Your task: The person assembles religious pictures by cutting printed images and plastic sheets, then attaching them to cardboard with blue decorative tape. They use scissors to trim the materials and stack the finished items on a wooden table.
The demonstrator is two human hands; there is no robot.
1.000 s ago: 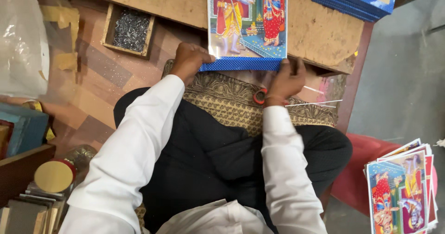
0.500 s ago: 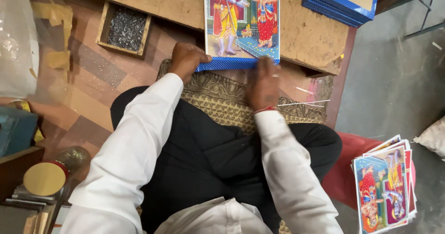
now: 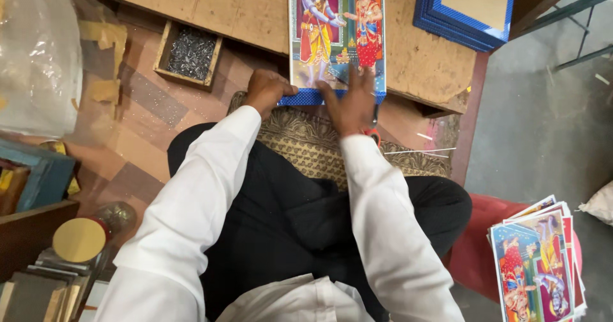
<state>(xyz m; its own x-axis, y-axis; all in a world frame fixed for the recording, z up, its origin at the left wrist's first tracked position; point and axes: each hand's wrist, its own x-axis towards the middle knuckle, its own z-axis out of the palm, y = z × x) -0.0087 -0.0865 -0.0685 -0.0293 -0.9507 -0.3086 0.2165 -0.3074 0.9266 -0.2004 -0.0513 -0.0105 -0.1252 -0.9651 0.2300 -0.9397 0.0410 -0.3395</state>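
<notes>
A colourful picture in a blue frame (image 3: 337, 35) lies on a low wooden board (image 3: 223, 6) in front of me. My left hand (image 3: 265, 89) grips the frame's near left corner. My right hand (image 3: 351, 102) lies flat, fingers spread, on the picture's lower edge. I sit cross-legged in white sleeves and black trousers on a patterned cushion (image 3: 306, 146).
A small wooden box of nails (image 3: 189, 54) sits on the floor at left. A stack of blue frames (image 3: 463, 9) lies on the board's right end. A pile of colourful prints (image 3: 536, 264) rests on a red stool at lower right. A plastic bag (image 3: 38, 54) lies far left.
My right hand has moved from the frame's right corner onto the picture's lower edge, fingers now spread flat. The left hand stays at the left corner.
</notes>
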